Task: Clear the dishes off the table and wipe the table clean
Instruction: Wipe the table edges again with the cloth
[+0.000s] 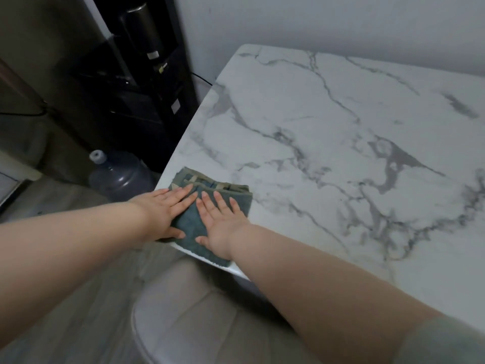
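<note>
The white table top with grey marble veining (341, 153) fills the right of the head view, and the folded blue-green terry cloth (191, 227) lies on the table's near left corner, its near edge hanging just over the table's rim. The step in hand looks to be the wiping rather than the clearing of dishes. The left hand (162, 208) and right hand (221, 222) lie side by side on the cloth, palms down, fingers straight, pressing it flat and gripping nothing; both forearms reach in from the table's near side. The next move probably calls for pushing the cloth away from that corner across the table, with even pressure so the folds do not slip open
</note>
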Motion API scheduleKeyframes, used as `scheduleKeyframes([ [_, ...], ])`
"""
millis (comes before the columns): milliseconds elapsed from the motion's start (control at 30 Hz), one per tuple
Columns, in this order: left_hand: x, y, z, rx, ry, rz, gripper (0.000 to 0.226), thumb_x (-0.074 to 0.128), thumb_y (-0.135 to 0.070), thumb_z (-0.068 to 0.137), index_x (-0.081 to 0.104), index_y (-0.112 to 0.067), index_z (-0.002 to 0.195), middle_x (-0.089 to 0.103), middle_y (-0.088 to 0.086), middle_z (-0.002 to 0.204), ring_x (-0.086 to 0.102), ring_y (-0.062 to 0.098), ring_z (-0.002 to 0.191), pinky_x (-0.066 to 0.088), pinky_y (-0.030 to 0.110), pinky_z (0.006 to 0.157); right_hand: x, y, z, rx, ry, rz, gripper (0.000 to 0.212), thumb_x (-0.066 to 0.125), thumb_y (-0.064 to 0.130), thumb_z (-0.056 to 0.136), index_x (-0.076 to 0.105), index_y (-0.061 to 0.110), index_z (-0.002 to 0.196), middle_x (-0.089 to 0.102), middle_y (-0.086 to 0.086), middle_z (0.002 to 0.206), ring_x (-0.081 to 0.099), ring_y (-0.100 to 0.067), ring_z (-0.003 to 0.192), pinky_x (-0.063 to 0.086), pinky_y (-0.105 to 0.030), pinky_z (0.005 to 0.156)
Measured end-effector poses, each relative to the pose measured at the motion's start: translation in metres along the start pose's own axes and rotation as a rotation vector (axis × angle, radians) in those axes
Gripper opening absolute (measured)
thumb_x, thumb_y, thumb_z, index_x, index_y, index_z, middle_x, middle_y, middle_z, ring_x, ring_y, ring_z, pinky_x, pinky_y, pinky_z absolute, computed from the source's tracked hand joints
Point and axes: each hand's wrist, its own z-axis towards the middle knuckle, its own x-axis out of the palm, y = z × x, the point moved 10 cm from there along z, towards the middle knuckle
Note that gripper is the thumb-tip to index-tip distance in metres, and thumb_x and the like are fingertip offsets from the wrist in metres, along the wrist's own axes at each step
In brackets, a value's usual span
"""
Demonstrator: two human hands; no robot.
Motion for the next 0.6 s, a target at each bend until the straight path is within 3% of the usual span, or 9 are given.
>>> scheduleKeyframes([
  [100,0.014,0.018,0.003,0.034,-0.051,0.071,0.089,0.023,-0.068,0.092,-0.033,-0.019,0.141,-0.033,0.005,0.155,-0.020,0.016,0.146,-0.011,0.033,0.119,-0.003,0.014,0.010,-0.011,-0.004,-0.027,0.077,0.030,0.050,0.099,-0.020,0.020,0.150,-0.029,0.005,0.156,-0.025,-0.019,0.144,-0.012,-0.045,0.118],
  [233,-0.011,-0.032,0.008,0.199,-0.184,0.120,0.089,0.022,-0.068,0.092,-0.034,-0.018,0.139,-0.036,0.006,0.151,-0.025,0.021,0.145,-0.013,0.037,0.119,0.013,-0.019,-0.042,0.021,-0.019,-0.021,0.073,0.024,0.052,0.099,-0.019,0.023,0.150,-0.027,0.007,0.157,-0.023,-0.015,0.145,-0.010,-0.040,0.118],
  [367,-0.049,-0.126,0.007,0.423,-0.280,0.080,0.095,0.032,-0.068,0.090,-0.022,-0.017,0.149,-0.030,0.010,0.155,-0.024,0.024,0.145,-0.014,0.039,0.118,0.049,-0.077,-0.122,0.172,0.026,0.010,0.088,-0.007,0.069,0.070,-0.029,0.028,0.144,-0.036,0.013,0.145,-0.033,-0.014,0.135,-0.011,-0.038,0.118],
  [500,-0.088,-0.183,0.024,0.518,-0.320,0.038,0.092,0.034,-0.067,0.090,-0.021,-0.025,0.149,-0.031,0.004,0.155,-0.022,0.022,0.146,-0.013,0.040,0.118,0.053,-0.135,-0.171,0.378,-0.099,0.023,0.079,-0.009,0.075,0.080,-0.035,0.030,0.139,-0.018,0.011,0.154,-0.018,-0.021,0.141,0.011,-0.045,0.120],
  [600,-0.123,-0.187,0.053,0.507,-0.382,0.029,0.086,0.032,-0.067,0.091,-0.018,-0.029,0.150,-0.027,0.000,0.157,-0.018,0.017,0.147,-0.009,0.040,0.119,0.048,-0.165,-0.162,0.450,-0.066,0.135,0.083,-0.021,0.076,0.071,-0.038,0.027,0.136,-0.036,0.014,0.145,-0.030,-0.012,0.136,-0.005,-0.037,0.119],
])
